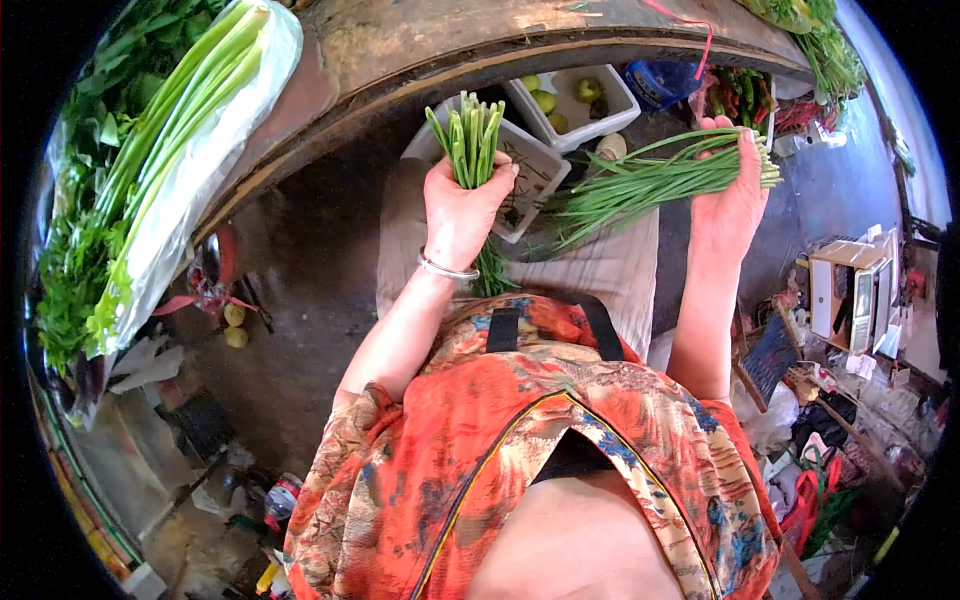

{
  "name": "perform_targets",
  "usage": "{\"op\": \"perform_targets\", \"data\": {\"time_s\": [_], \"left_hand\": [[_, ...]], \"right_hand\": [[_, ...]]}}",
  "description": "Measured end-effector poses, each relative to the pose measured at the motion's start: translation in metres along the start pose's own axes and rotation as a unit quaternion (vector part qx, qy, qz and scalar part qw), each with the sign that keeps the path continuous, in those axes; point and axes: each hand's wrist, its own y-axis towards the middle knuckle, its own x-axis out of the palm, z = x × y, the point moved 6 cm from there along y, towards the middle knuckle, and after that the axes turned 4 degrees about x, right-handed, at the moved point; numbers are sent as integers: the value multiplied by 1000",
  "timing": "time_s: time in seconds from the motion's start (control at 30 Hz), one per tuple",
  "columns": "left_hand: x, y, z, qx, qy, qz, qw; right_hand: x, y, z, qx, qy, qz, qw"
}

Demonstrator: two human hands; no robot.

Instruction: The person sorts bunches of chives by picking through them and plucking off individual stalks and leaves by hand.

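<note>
My left hand (462, 210) is closed around a bunch of thick green stems (470, 140). Their cut ends point up, and some leafy green hangs below my wrist. My right hand (732, 190) grips a bundle of garlic chives (630, 190) close to its pale cut ends. The long thin leaves stretch left toward my other hand, tips drooping over my lap. Just behind my left hand is a white bin (540, 165) with dark scraps in it, partly hidden by the stems.
A wooden table edge (400, 75) curves across the front. Celery in plastic wrap (190, 150) lies on it at left. Beneath stand a white tub (610, 110) with round yellow-green fruit and a container of peppers (738, 100). Boxes (845, 290) and clutter fill the right floor.
</note>
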Motion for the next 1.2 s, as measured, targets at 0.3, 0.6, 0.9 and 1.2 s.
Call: {"op": "perform_targets", "data": {"time_s": [0.3, 0.6, 0.9, 1.2], "left_hand": [[27, -6, 3, -18, -10, -126, 992], [40, -13, -5, -17, 25, -190, 981], [29, -11, -5, -129, -137, -82, 979], [7, -5, -8, -60, -30, -30, 997]], "right_hand": [[1, -3, 7, 25, 24, -2, 999], [12, -13, 17, 48, 21, -15, 999], [-4, -4, 30, 85, 46, -9, 995], [-5, 7, 12, 82, 33, -63, 994]]}}
